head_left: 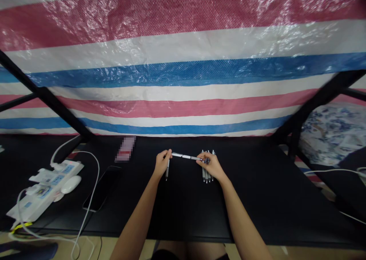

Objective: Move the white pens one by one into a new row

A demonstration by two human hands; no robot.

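Observation:
A white and grey pen (185,156) spans the gap between my hands, nearly level. My left hand (163,162) pinches its left end, and my right hand (209,164) pinches its right end. Another pen (167,171) lies on the black table just beside and partly beneath my left hand, its tip toward me. Several similar pens (207,176) lie side by side under and next to my right hand, tips toward me; that hand hides their middles.
On the black table (263,199), a dark phone (102,188) and a pixelated pink item (125,149) lie left. A white power strip (45,191) with cables is farther left. Striped sheeting (183,107) hangs behind, between black frame bars. A patterned bag (333,132) is at right.

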